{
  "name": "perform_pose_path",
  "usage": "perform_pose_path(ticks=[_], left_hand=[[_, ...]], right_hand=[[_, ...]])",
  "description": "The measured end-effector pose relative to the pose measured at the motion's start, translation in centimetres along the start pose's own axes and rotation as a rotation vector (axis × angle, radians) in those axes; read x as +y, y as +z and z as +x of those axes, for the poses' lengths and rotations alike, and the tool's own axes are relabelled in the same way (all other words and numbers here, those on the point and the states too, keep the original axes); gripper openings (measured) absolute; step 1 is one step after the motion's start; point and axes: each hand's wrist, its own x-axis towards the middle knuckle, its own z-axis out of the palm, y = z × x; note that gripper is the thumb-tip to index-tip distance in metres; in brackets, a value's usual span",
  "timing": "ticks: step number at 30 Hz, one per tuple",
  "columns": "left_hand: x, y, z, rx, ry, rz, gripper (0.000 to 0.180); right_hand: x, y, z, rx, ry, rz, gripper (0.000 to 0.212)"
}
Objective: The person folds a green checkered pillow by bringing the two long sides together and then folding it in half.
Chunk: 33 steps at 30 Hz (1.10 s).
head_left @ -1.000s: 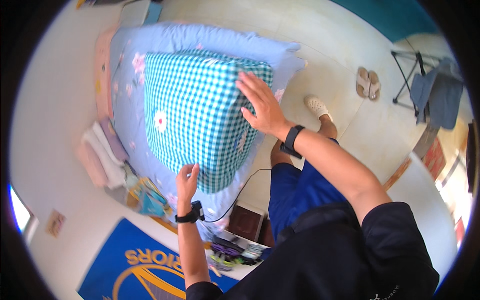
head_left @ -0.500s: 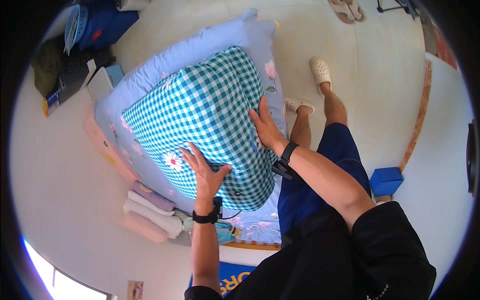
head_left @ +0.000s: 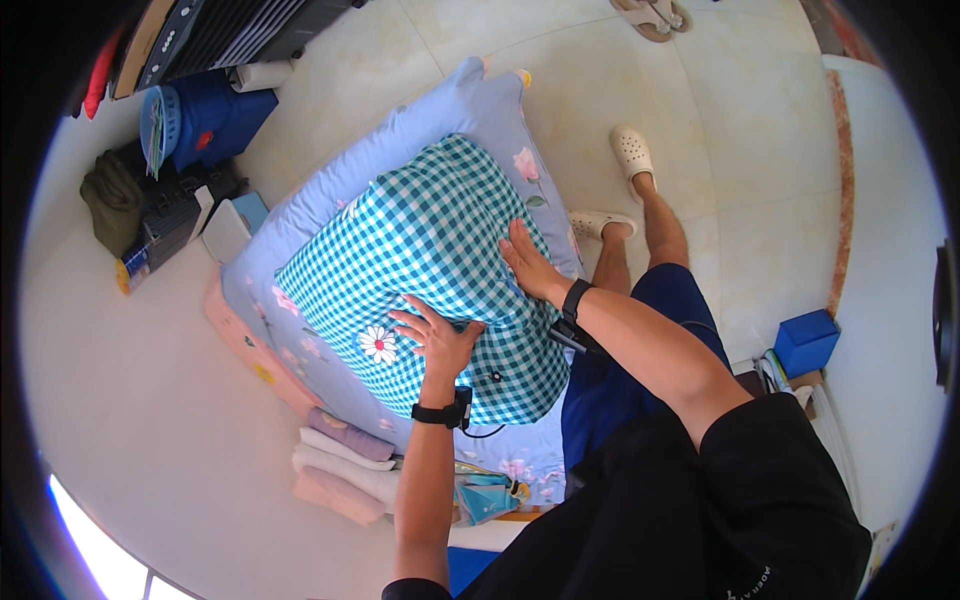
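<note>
A plump folded bundle of bedding [head_left: 420,240], in teal-and-white checked cloth with a daisy print, lies on a lavender floral sheet [head_left: 345,165]. My left hand [head_left: 440,338] rests on the bundle's near part, just right of the large daisy [head_left: 379,345], fingers spread and thumb out to the right. Against the bundle's right side lies my right hand [head_left: 530,268], its palm down and fingers stretched out. Neither hand grips the cloth. Dark bands with small devices sit on both wrists.
Rolled cloths [head_left: 345,470] and a teal bag [head_left: 487,497] lie by the bed's near edge. A blue bin [head_left: 225,120] and a black case [head_left: 180,215] stand at the far left. A blue box [head_left: 807,343] is at right. Sandals [head_left: 652,18] lie on the tiled floor.
The view has shifted, so the bed sits lower and farther right in it. Both hands remain on the bundle, whose far top edge looks lower and more rounded.
</note>
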Motion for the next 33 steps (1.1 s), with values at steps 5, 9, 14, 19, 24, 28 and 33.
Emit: perform_pose_path(ticks=[5,9,14,19,24,28,33], left_hand=[[2.3,-0.8,-0.1,-0.061,-0.064,0.005,0.145],[-1.0,-1.0,0.3,0.007,-0.016,0.021,0.146],[-1.1,-0.6,0.4,-0.009,-0.025,0.009,0.145],[-1.4,-1.1,-2.3,-0.014,-0.086,-0.024,0.137],[-2.8,-1.6,-1.0,-0.018,-0.024,-0.038,0.135],[-2.0,0.0,-0.6,-0.049,-0.046,-0.013,0.131],[-3.5,-0.4,-1.7,-0.041,-0.037,0.024,0.13]], right_hand=[[0.0,-1.1,0.3,0.041,-0.002,-0.062,0.084],[-1.4,0.4,-0.1,0.045,-0.017,-0.062,0.082],[-0.6,-1.1,-1.8,0.033,-0.078,-0.045,0.076],[-0.4,-2.8,-3.7,-0.105,0.022,0.037,0.095],[0.3,-4.2,-2.1,-0.219,0.237,0.029,0.123],[1.6,-5.5,-2.2,-0.337,0.287,0.063,0.121],[0.3,-4.9,-3.1,-0.539,0.3,0.129,0.101]])
